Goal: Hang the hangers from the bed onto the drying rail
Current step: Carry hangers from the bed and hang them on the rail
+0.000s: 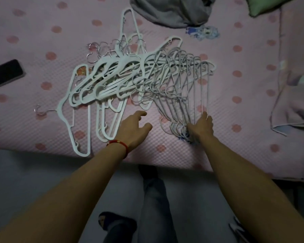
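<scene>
A heap of hangers lies on the pink dotted bed (42,41). Several white plastic hangers (102,81) with metal hooks fan out on the left. Several thin grey wire hangers (182,88) are bunched on the right, overlapping the plastic ones. My right hand (201,128) rests on the near ends of the wire hangers, fingers curled around them. My left hand (135,127), with a red bracelet at the wrist, hovers open just above the sheet between the two groups, touching nothing. No drying rail is in view.
A black phone (4,72) lies at the bed's left edge. Grey clothing (172,11) and a green pillow (270,6) sit at the far side, a small cartoon sticker (203,32) beside them. A folded pink sheet (295,85) lies right. My legs and slippers stand on the grey floor (33,172).
</scene>
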`<act>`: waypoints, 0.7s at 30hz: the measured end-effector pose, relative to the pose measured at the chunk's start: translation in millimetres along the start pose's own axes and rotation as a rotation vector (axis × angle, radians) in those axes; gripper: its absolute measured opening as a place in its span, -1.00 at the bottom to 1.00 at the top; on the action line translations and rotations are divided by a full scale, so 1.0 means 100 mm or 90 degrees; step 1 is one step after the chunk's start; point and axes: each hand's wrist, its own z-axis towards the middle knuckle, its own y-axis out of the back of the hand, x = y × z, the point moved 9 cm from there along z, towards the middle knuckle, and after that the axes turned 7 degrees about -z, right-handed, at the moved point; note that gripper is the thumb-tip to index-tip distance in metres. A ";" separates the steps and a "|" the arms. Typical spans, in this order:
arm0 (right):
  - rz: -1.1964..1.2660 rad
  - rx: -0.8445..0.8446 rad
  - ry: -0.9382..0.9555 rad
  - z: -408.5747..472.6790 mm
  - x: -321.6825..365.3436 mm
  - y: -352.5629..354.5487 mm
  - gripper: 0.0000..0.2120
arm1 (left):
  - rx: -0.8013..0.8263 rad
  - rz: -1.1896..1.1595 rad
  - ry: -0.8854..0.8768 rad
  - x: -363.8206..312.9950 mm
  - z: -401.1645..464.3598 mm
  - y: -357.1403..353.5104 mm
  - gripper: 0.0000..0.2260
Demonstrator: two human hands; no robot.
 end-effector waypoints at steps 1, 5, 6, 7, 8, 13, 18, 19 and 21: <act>-0.002 0.004 -0.010 0.07 -0.01 -0.02 -0.05 | 0.004 0.005 0.004 0.01 0.04 -0.05 -0.59; -0.022 0.000 -0.039 0.23 -0.03 -0.05 0.03 | 0.021 0.019 0.018 0.05 0.14 -0.18 -0.59; -0.021 0.001 -0.046 0.25 -0.04 -0.05 0.06 | 0.024 0.021 0.023 0.06 0.16 -0.20 -0.59; -0.021 -0.003 -0.054 0.25 -0.06 -0.04 0.09 | 0.029 0.024 0.027 0.07 0.18 -0.22 -0.59; -0.021 -0.016 -0.061 0.22 -0.09 -0.01 0.11 | 0.034 0.027 0.030 0.07 0.19 -0.24 -0.59; 0.086 -0.105 0.027 -0.18 -0.03 0.31 0.07 | 0.058 -0.027 0.039 -0.08 0.12 -0.29 -0.63; 0.194 -0.136 0.133 -0.86 0.27 0.66 -0.07 | 0.140 -0.179 0.096 -0.30 -0.03 -0.35 -0.73; 0.218 -0.126 0.161 -1.00 0.39 0.70 -0.11 | 0.149 -0.225 0.114 -0.34 -0.09 -0.34 -0.74; 0.256 -0.073 0.241 -1.32 0.73 0.70 -0.20 | 0.165 -0.357 0.164 -0.36 -0.24 -0.31 -0.66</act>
